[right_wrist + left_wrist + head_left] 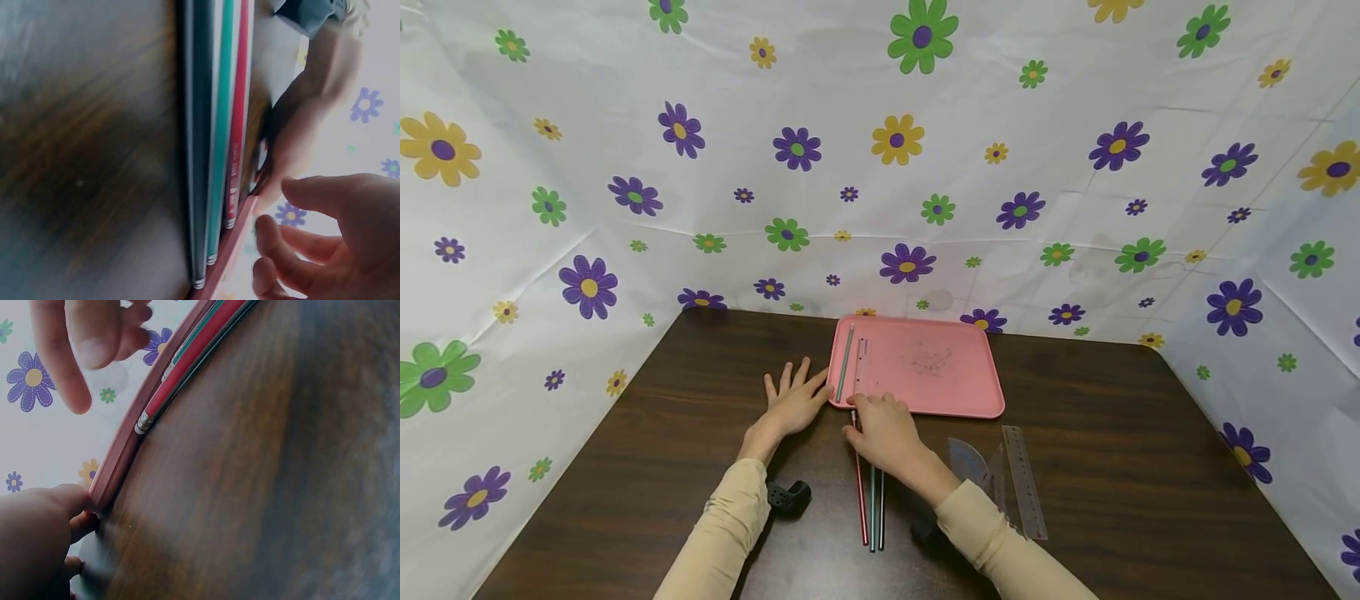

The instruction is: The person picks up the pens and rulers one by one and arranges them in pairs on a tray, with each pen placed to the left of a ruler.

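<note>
A pink tray (955,367) lies at the back of the table. My left hand (790,408) has its fingers spread at the tray's left front corner; its thumb (72,499) touches the rim in the left wrist view. Side by side in front of the tray lie a red pencil (861,500), a green pencil (221,137) and a black pencil (199,156), eraser ends towards the rim. Over those ends hovers my right hand (887,433), fingers loosely bent and apart from the thumb, with nothing between them. Inside the tray are a green pencil (846,362) and a clear strip (860,367).
To the right of my right hand lie a clear protractor (967,461), a clear set square (997,479), partly hidden by the sleeve, and a clear ruler (1024,483). A flowered cloth (850,208) stands behind the dark wooden table (1112,433).
</note>
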A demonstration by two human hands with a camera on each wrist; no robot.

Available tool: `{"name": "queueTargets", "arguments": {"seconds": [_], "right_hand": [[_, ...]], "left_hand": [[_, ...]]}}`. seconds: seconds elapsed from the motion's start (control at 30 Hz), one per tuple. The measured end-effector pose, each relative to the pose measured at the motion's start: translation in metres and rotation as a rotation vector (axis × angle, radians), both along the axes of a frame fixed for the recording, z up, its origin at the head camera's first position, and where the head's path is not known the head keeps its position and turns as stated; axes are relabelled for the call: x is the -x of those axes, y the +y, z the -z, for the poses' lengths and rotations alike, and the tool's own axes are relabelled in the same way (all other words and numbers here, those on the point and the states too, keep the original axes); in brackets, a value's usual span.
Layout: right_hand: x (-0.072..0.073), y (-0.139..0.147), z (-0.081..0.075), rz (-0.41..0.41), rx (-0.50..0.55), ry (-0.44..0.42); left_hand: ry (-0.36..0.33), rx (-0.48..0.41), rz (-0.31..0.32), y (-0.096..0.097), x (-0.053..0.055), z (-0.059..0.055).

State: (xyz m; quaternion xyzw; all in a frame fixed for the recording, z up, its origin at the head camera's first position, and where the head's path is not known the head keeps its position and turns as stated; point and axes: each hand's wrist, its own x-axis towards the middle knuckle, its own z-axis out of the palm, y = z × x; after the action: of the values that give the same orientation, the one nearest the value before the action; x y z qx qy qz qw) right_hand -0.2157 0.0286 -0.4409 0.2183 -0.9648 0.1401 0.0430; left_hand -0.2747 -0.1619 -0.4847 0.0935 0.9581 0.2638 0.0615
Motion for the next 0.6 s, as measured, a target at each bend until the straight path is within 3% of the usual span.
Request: {"name": "queueTargets", "arguments": {"seconds": [0.6], "right_hand": [[-0.023, -0.004, -0.001, -0.068, -0.114, -0.075]], "left_hand": [[0.002, -0.003, 0.002, -0.001, 0.0, 0.002]]}}
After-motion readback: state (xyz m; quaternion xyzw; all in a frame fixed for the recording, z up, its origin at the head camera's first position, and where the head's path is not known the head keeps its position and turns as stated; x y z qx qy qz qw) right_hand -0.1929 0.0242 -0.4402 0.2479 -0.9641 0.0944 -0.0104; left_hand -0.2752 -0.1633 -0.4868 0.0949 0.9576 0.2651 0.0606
